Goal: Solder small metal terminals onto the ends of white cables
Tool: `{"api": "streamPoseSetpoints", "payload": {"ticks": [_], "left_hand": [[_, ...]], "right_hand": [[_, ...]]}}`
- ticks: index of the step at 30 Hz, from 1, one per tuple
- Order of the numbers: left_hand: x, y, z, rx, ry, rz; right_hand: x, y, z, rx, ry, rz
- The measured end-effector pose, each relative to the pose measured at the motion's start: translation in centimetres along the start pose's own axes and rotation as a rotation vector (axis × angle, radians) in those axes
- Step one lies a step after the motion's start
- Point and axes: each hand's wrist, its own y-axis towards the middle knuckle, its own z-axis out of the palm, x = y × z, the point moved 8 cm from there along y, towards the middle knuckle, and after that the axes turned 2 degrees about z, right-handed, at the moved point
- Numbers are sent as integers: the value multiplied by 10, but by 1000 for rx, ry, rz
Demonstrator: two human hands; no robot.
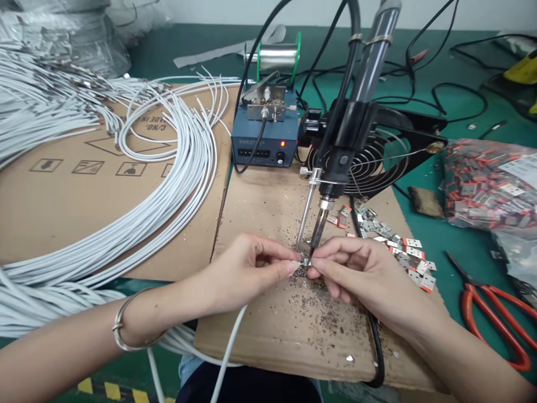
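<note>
My left hand (245, 274) pinches the stripped end of a white cable (229, 355), whose length hangs down over the near edge of the cardboard. Opposite it, my right hand (364, 271) pinches a small metal USB connector (306, 262), mostly covered by the fingertips. Cable end and connector meet between the two hands. Right above that spot points the tip of a clamped soldering iron (321, 224), with a thin solder feed tube (307, 210) beside it. Whether the tip touches the joint I cannot tell.
Loose USB connectors (413, 252) lie right of my hands, near red-handled pliers (495, 313) and a bag of connectors (490, 184). A blue solder feeder (262, 137) with a solder spool (277, 57) and a black fan (373, 159) stand behind. White cable bundles (168, 207) fill the left.
</note>
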Motion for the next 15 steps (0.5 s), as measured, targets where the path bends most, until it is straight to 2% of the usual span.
{"api": "streamPoseSetpoints", "payload": {"ticks": [4,10,15], "left_hand": [[-3,0,-4,-10,100,74],[-6,2,-7,-39,193,131],[-6,4,-8,-59,207,119]], "right_hand": [[0,-1,1,28,-38,-52],[1,0,2,34,-67,-32],[3,0,2,41,-54,-8]]}}
